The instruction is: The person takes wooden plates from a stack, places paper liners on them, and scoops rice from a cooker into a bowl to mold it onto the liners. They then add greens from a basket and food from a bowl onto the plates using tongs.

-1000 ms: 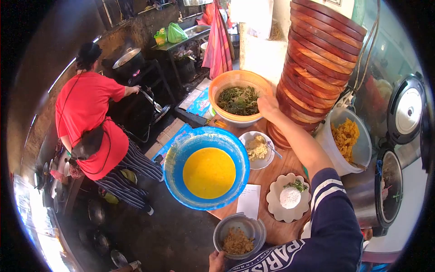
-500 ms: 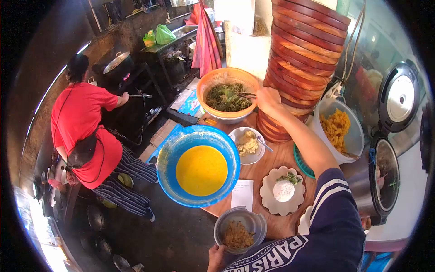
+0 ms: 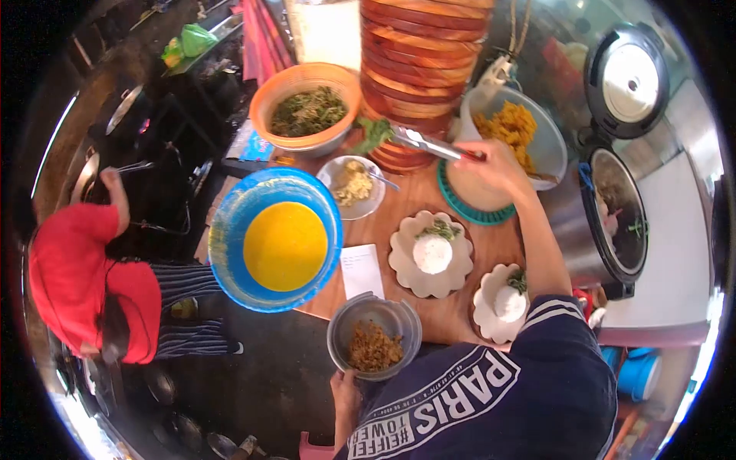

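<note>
My right hand (image 3: 494, 167) is closed around metal tongs (image 3: 431, 144), which pinch a drooping clump of leafy greens (image 3: 373, 136) above the table. Left of the clump, an orange strainer (image 3: 262, 115) holds more chopped greens (image 3: 308, 112). With my left hand (image 3: 346, 389) I grip the rim of a grey plastic bowl (image 3: 412, 331) of brown shredded food (image 3: 376, 346), held low at the table's front edge. Two scalloped plates, one in the middle (image 3: 414, 284) and one at the right (image 3: 491, 326), each carry a white rice mound with greens beside it.
A blue basin (image 3: 222, 245) of yellow liquid overhangs the table's left side, near a paper note (image 3: 360, 270). Stacked wooden plates (image 3: 422, 61) tower behind. At right stand a white tub (image 3: 550, 153) and an open cooker (image 3: 567, 238). A person in red (image 3: 69, 276) works at the left.
My right hand has moved the tongs out of the orange strainer toward the right, now carrying greens. My left hand still holds the bowl. The camera view has shifted right.
</note>
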Available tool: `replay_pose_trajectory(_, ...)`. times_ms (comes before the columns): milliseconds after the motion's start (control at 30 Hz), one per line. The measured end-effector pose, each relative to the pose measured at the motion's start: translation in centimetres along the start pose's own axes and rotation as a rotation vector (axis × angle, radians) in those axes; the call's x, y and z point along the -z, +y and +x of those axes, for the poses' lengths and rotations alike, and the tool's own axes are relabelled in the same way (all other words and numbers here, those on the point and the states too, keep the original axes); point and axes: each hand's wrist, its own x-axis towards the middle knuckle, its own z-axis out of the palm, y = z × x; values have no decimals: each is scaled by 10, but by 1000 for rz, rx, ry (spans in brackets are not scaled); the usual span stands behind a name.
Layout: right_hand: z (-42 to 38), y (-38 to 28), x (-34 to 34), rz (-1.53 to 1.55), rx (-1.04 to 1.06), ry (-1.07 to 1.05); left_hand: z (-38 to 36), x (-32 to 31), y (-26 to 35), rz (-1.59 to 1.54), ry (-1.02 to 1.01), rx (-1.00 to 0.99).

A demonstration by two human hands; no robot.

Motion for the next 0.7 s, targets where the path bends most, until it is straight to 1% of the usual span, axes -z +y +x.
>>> replay_pose_trajectory(67, -40, 14, 20, -63, -74, -64, 0, -5, 2, -41, -29, 46)
replay_pose_trajectory(133, -74, 37, 28, -58, -129, -69, -3, -14, 7, -37, -49, 71)
replay_pose_trajectory(200, -99, 55, 26, -43, -184, -75, -12, -28, 19, -1, -27, 70)
replay_pose_trajectory(267, -115, 66, 22, -364, -158, -69, -6, -22, 10, 2, -53, 85)
replay_pose_trajectory(333, -122, 68, 9, -407, -201, -108, -7, -24, 6, -2, -81, 98)
replay_pose_trajectory(400, -127, 72, -9, -604, -128, -117, -15, -31, 12, 2, -97, 89)
replay_pose_trajectory(433, -126, 68, -18, -677, -109, -160, -18, -33, 12, 3, -97, 88)
replay_pose_trajectory(467, -125, 71, -30, -674, -109, -160, -21, -34, 12, 14, -89, 69)
replay_pose_trajectory(533, -124, 80, -54, -834, -39, -190, -24, -34, 11, 24, -79, 47)
replay_pose_trajectory(600, -127, 73, -73, -854, -62, -212, -26, -32, 10, 54, -72, 72)
replay_pose_trajectory(700, -129, 76, -78, -867, -85, -227, -23, -27, 3, 78, -63, 77)
